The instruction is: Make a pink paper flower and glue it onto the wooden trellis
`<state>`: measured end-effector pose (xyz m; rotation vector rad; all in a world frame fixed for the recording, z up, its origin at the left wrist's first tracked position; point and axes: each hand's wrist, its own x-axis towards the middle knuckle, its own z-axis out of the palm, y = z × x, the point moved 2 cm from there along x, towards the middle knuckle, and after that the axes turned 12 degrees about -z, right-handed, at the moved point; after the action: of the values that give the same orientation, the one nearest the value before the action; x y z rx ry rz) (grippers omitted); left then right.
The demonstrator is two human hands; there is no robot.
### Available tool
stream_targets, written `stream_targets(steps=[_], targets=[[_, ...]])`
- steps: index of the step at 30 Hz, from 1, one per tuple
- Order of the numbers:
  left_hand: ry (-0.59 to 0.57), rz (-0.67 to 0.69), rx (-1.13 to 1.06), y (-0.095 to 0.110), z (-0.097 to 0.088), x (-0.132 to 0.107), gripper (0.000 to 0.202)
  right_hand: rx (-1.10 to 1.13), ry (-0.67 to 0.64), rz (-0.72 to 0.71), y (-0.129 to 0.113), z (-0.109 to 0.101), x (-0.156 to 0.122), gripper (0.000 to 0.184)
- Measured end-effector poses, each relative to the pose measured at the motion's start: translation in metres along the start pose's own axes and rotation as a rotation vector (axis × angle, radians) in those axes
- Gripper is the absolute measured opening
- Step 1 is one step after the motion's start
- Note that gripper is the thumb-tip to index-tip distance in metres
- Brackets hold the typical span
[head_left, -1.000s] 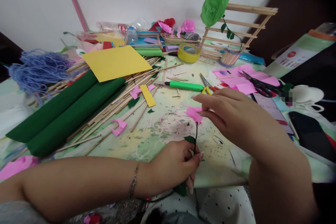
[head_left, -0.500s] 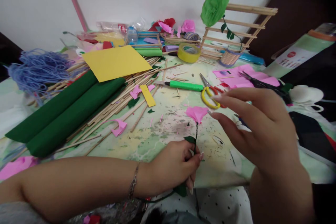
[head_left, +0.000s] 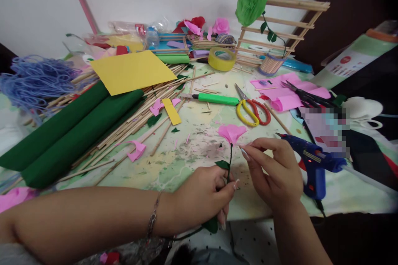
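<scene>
A pink paper flower point(head_left: 231, 133) stands upright on a thin dark green stem with a small green leaf point(head_left: 222, 165). Around that stem my left hand point(head_left: 207, 192) is closed, just below the leaf. A larger green leaf point(head_left: 211, 224) hangs beneath it. My right hand point(head_left: 273, 169) is just right of the stem, below the petals, with thumb and fingertips pinched together. Whether anything small is between those fingertips I cannot make out. Beside the right hand lies a blue glue gun point(head_left: 314, 161) with a red light showing.
Scissors point(head_left: 253, 109) and a green craft knife point(head_left: 217, 99) lie ahead. Wooden sticks point(head_left: 124, 132), dark green paper rolls point(head_left: 77, 140), a yellow sheet point(head_left: 133, 72) and blue yarn point(head_left: 40, 78) fill the left. At the back stand yellow tape point(head_left: 222, 59) and a stick frame point(head_left: 298, 4).
My right hand has moved down and left, from raised with fingers apart to pinched beside the stem, uncovering the glue gun. My left hand keeps hold of the stem.
</scene>
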<state>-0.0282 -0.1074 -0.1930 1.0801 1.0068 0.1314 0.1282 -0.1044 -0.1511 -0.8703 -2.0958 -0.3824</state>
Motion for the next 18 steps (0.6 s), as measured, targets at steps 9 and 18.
stream_targets(steps=[9, 18], targets=[[0.009, -0.003, 0.055, 0.0008, 0.0003, -0.0019, 0.023, 0.034, 0.015, 0.018, -0.0003, 0.0023, -0.0012, 0.025], [0.022, 0.018, 0.086, -0.0026, -0.0003, -0.0018, 0.024, 0.011, 0.057, 0.042, -0.0011, 0.0013, -0.0012, 0.022]])
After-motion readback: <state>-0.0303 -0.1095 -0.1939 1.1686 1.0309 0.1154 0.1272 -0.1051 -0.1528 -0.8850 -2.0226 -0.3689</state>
